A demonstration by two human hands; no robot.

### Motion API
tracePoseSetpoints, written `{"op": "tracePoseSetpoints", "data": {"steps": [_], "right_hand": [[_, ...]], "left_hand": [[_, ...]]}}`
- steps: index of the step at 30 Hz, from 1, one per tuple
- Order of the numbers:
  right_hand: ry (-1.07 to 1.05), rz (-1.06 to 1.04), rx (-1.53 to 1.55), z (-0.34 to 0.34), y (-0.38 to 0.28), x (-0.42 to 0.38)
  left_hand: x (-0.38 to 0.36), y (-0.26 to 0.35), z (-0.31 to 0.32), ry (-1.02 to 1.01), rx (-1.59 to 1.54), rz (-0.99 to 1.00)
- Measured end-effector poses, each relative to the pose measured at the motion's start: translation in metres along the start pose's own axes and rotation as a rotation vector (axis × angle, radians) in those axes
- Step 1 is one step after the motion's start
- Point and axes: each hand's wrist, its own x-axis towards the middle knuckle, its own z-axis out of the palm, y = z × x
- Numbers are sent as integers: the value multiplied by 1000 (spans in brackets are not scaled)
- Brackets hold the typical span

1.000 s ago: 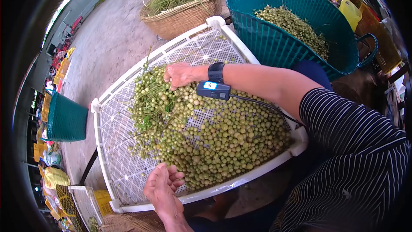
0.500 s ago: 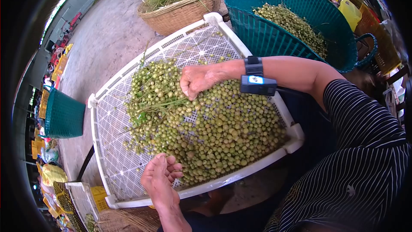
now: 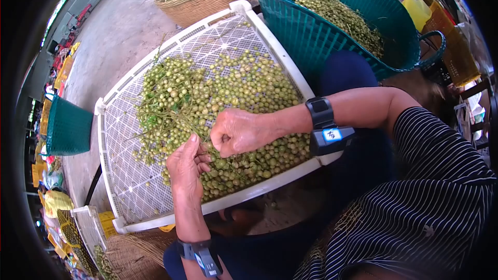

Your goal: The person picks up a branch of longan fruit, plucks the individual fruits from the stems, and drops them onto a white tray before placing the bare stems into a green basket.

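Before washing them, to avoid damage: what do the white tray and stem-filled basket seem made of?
White tray: probably molded plastic, slightly glossy; smooth corners, regular lattice. Stem-filled basket: likely bamboo or cane, matte; woven strips show.

Whatever the hands point(image 3: 239, 132) may pinch is hidden, the wicker basket point(image 3: 207, 3) cropped above.

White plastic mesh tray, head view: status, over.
Bare right hand curled shut, contents hidden; bare left hand beside it, half-curled, grip unclear. Small round green berries heaped in tray. Thin green stems mixed in; hands cover some berries.
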Motion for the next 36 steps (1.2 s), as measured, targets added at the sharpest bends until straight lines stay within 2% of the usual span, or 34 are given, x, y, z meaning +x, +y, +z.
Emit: {"op": "tracePoseSetpoints", "data": {"steps": [3,5,7,8,9,11,13,15,17,18,19,21,23,25,26,27,29,30,33,36], "right_hand": [[17,70,-25,8,-8,-16],[-61,74,6,1,-20,-20],[-62,7,13,-5,-7,-20],[-86,48,46,-9,3,-20],[-110,91,79,-14,11,-19],[-47,49,83,-29,16,-15],[-9,128,-7,-44,21,-11],[50,68,-88,-47,30,-7],[220,298,155,-49,35,-4],[226,297,161,-51,31,-3],[226,295,169,-51,33,0],[307,154,139,-54,30,7],[354,154,145,-57,18,9],[459,-42,17,-58,15,17],[353,-37,26,-61,15,20],[354,-34,28,-59,12,20],[187,66,480,-51,-6,19],[94,161,508,-51,-18,17],[-13,168,651,-49,-23,13],[14,187,668,-44,-16,13]], "left_hand": [[11,-12,3,-100,61,17],[14,-12,3,-97,2,18],[16,-5,-3,-36,-22,141],[17,0,-4,-20,8,228],[14,5,-5,-23,19,235],[0,21,-8,43,86,370],[-7,30,-12,71,135,436],[-13,34,-16,61,-10,474],[-16,40,-14,54,46,480],[-17,41,-13,45,68,509],[-19,43,-12,34,91,539],[-24,47,-7,3,106,527],[-25,47,-1,-34,116,517],[-26,45,4,-101,40,510],[-26,45,7,-103,41,506],[-27,46,10,-102,42,484],[-25,45,16,-102,44,459],[-23,43,20,-71,33,425],[-21,44,31,-15,41,392],[-19,44,37,-13,46,333]]}}
